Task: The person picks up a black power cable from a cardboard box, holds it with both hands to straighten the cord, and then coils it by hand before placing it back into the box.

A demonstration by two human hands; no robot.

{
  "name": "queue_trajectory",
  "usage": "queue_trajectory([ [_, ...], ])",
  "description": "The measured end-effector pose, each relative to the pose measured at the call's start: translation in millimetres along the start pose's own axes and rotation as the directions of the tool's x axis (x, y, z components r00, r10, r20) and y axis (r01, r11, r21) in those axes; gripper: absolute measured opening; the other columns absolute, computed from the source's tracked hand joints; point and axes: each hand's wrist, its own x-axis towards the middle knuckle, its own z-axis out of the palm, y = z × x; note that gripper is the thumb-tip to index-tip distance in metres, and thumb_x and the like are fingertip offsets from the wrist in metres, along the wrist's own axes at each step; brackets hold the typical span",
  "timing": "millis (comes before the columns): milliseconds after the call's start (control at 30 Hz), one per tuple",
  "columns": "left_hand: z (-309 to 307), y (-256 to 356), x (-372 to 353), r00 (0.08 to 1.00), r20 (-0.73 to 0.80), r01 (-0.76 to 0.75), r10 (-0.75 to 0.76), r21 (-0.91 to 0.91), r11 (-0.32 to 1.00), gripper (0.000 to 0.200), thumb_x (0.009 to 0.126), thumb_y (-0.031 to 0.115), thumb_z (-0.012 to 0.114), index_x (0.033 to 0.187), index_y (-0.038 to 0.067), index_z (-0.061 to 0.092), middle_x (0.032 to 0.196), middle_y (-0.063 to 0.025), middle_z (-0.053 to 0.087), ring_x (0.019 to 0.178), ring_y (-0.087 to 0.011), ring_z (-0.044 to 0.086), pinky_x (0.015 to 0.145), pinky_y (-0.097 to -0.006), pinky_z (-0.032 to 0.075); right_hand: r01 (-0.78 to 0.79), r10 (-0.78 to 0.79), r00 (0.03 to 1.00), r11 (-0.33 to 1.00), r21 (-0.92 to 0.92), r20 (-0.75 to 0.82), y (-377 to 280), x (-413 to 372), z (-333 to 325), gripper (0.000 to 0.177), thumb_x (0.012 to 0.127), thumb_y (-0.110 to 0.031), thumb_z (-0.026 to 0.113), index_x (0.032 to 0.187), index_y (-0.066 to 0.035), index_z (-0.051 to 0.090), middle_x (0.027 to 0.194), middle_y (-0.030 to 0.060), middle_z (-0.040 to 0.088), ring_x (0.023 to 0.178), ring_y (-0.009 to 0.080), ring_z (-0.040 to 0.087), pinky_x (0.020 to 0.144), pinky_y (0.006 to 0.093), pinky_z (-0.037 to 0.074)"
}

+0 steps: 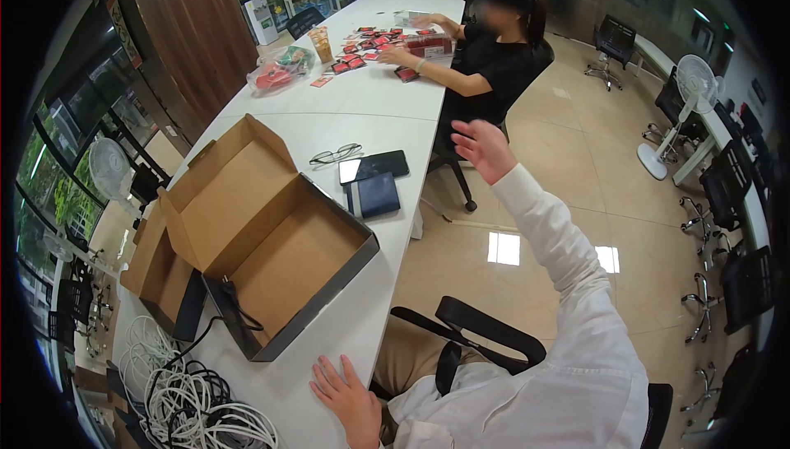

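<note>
My left hand (350,404) lies flat on the white table (329,325) near its front edge, fingers spread, holding nothing. Raised over the floor to the right of the table is my right hand (485,151), its fingers apart with nothing between them. Nearest to my left hand is an open cardboard box (288,255) with a black plug and cable inside. Beyond the box are a dark blue wallet (374,195), a black phone (374,166) and a pair of glasses (336,153), all on the table.
Tangled white and black cables (197,404) lie at the lower left, beside a second box (164,284). Farther back, a seated person (494,62) reaches over red packets (378,41). A plastic bag (280,70) and a cup (321,44) stand nearby.
</note>
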Motion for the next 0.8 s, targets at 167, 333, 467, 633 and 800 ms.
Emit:
queue_trajectory([
  [167, -3.9, 5.5, 2.9, 1.000, -0.012, 0.019, -0.019, -0.024, 1.000, 0.084, 0.065, 0.003, 0.065, 0.144, -0.001, 0.038, 0.154, -0.0295, 0.026, 0.144, -0.0485, 0.023, 0.118, -0.0612, 0.015, 0.901, -0.792, 0.433, 0.372, -0.222, 0.431, 1.0, -73.4, 90.8, 0.072, 0.090, 0.002, 0.051, 0.154, 0.000, 0.019, 0.125, 0.0165, 0.059, 0.081, 0.0194, 0.066, 0.074, 0.0293, 0.054],
  [333, -3.4, 8.0, 2.7, 0.999, -0.031, 0.014, -0.015, -0.020, 1.000, 0.084, 0.063, 0.002, 0.063, 0.144, 0.000, 0.037, 0.154, -0.0296, 0.026, 0.144, -0.0478, 0.023, 0.118, -0.0620, 0.014, 0.911, -0.542, 0.025, 0.357, 0.204, 0.840, 106.5, -141.1, 101.1, 0.035, 0.088, -0.006, 0.063, 0.122, -0.001, 0.062, 0.103, 0.0101, 0.066, 0.081, 0.0230, 0.066, 0.071, 0.0356, 0.052],
  [467, 0.8, 4.4, 1.8, 0.998, -0.069, -0.001, 0.001, -0.008, 1.000, 0.085, 0.062, 0.003, 0.064, 0.142, -0.005, 0.037, 0.152, -0.0307, 0.028, 0.144, -0.0470, 0.024, 0.119, -0.0616, 0.013, 0.893, -0.411, -0.341, 0.139, 0.428, 0.845, 215.9, -201.2, 98.3, 0.027, 0.084, -0.013, 0.064, 0.108, -0.002, 0.065, 0.093, 0.0063, 0.063, 0.082, 0.0233, 0.063, 0.064, 0.0354, 0.051],
  [633, 5.9, 0.0, 0.6, 0.991, -0.006, 0.133, -0.134, -0.041, 0.990, 0.090, 0.060, 0.006, 0.068, 0.142, -0.010, 0.033, 0.152, -0.0330, 0.028, 0.146, -0.0449, 0.023, 0.121, -0.0572, 0.013, 0.893, -0.117, -0.238, 0.365, 0.265, 0.964, 250.8, -216.0, 99.6, 0.031, 0.083, -0.017, 0.066, 0.109, -0.001, 0.062, 0.106, 0.0109, 0.063, 0.097, 0.0247, 0.061, 0.076, 0.0367, 0.050],
  [800, 3.4, 2.0, 1.6, 0.985, -0.034, 0.165, -0.168, -0.065, 0.984, 0.092, 0.060, 0.004, 0.067, 0.144, -0.012, 0.032, 0.155, -0.0342, 0.023, 0.148, -0.0446, 0.020, 0.122, -0.0545, 0.013, 0.911, 0.061, -0.140, 0.400, 0.105, 0.988, 252.0, -216.3, 102.5, 0.039, 0.083, -0.020, 0.065, 0.118, -0.002, 0.059, 0.118, 0.0128, 0.059, 0.113, 0.0271, 0.055, 0.097, 0.0416, 0.045],
])
